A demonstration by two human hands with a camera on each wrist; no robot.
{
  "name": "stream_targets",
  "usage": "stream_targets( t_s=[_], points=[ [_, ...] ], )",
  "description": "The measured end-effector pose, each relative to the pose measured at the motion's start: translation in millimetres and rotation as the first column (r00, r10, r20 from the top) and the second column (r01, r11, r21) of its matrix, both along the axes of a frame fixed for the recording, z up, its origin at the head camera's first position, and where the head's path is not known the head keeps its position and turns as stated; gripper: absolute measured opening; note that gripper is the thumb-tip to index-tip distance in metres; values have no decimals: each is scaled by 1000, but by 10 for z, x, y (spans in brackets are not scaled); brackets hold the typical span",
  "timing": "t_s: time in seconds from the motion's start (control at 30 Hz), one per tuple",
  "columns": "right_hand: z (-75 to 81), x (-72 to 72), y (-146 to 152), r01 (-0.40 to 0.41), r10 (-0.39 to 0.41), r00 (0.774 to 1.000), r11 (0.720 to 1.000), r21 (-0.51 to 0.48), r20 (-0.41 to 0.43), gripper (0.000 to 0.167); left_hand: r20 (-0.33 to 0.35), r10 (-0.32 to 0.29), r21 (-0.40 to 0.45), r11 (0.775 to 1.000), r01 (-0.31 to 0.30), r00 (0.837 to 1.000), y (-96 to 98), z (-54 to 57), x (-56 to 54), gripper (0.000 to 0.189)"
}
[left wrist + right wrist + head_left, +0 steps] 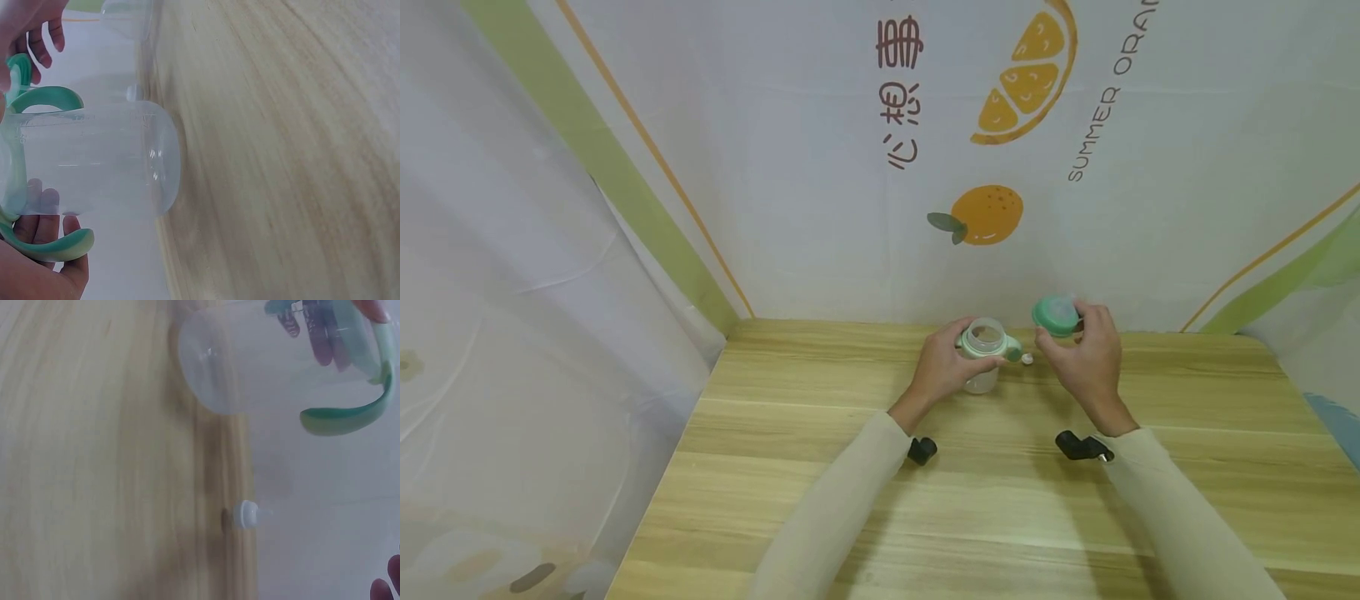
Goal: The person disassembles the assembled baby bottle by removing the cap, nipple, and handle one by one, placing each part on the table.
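Observation:
A clear baby bottle (pixel 981 382) with two green handles stands open-topped near the back of the table. My left hand (pixel 942 360) grips it round the collar, thumb across the near side. In the left wrist view the see-through body of the bottle (pixel 94 162) lies sideways across the picture, with fingers behind it. To the right, my right hand (pixel 1086 350) holds a green round lid (pixel 1054 317) above the table, between thumb and fingers. Only fingertips (pixel 392 575) of that hand show in the right wrist view. A small white part (pixel 245 514) lies between the hands.
The wood-grain table (pixel 985 508) meets a hanging white cloth (pixel 820 208) printed with oranges, just behind the bottle. A clear cup-shaped piece (pixel 127 17) stands beyond the bottle in the left wrist view. Black wrist mounts (pixel 1078 446) sit below the sleeves.

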State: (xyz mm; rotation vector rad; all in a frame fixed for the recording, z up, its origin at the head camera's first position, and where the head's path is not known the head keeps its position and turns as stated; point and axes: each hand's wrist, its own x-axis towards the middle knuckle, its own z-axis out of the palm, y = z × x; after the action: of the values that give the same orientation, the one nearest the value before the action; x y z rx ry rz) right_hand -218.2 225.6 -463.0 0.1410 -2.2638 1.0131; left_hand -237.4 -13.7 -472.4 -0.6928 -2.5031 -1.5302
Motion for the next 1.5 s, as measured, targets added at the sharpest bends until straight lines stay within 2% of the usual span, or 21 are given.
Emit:
stream_targets(
  t_s=[0.3,0.8,1.07,1.33,1.5],
  points=[
    [-49,55,25,-2,1,999,1000,15,50,63,11,7,8,1000,-7,1000,10,-9,0,73],
    [-135,162,37,-45,30,990,993,111,135,63,-13,12,2,1000,-12,1000,16,-21,-14,74],
    [-174,160,49,-73,48,985,987,146,168,62,-34,6,15,1000,-6,999,16,-10,-11,71],
    [-197,179,70,-102,54,967,977,185,251,61,-38,14,1,1000,-14,999,16,-20,-16,71],
    [-224,202,93,-143,70,946,967,212,316,62,-21,18,4,1000,-18,1000,17,-17,-14,72]
  ],
)
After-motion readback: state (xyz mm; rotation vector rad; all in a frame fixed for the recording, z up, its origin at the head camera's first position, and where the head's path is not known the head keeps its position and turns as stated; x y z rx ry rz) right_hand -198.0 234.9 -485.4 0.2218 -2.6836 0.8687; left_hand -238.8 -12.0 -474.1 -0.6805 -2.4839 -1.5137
